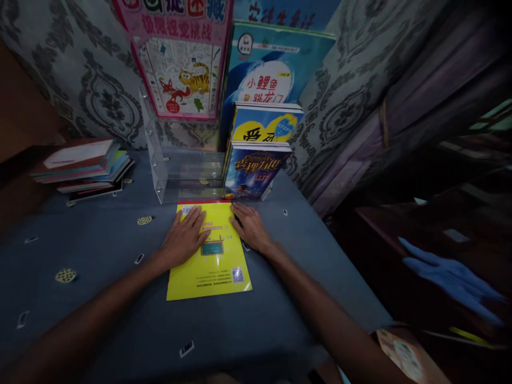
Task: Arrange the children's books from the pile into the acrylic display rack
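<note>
Resting flat, uncurled, with left hand (184,237) over the left side and right hand (252,226) at the right edge of a glossy yellow rectangular book (224,271), centre frame. Points lengthwise up the frame, red-banded end toward a clear plastic stand (192,169). Partly hidden beneath both; at frame top, shows a pink-bordered book (180,64), cut off.

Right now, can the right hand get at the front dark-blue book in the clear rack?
Probably yes: the right hand rests by the upper right edge of the yellow book, fingers pointing toward the dark-blue book, and nothing visible blocks its cover.
</note>
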